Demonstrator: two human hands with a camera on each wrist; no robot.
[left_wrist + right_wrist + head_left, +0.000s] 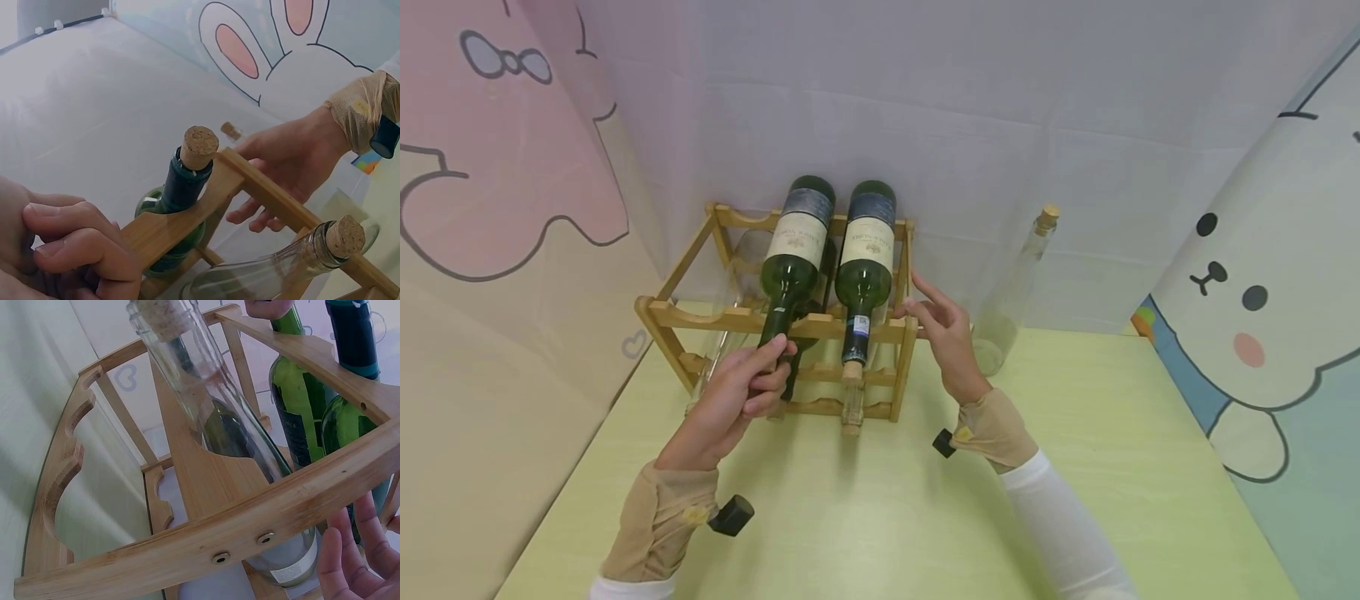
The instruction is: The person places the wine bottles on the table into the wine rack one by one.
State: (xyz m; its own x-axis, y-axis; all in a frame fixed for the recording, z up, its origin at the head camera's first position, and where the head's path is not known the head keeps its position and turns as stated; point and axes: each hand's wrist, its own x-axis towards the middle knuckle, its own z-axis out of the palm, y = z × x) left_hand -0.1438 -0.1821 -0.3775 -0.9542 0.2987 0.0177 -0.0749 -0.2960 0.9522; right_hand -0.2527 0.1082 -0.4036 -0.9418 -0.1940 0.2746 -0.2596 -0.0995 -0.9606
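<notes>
My left hand (737, 396) grips the neck of a green wine bottle (797, 237) that lies on the top tier of a wooden wine rack (730, 317). Its fingers cover the mouth of that bottle. Right beside it lies a second green wine bottle (867, 242), its neck and cork (201, 145) pointing toward me. At the rack's right end is my right hand (949, 337), its fingers (369, 537) loosely bent near the side rail (187, 544) and holding nothing. Whether they touch the wood is unclear.
A clear corked bottle (1011, 300) stands upright on the pale table (1075, 467), right of the rack. Clear bottles lie in the lower tier, one with its corked neck (852, 408) sticking out front. A white cloth (970, 150) hangs behind.
</notes>
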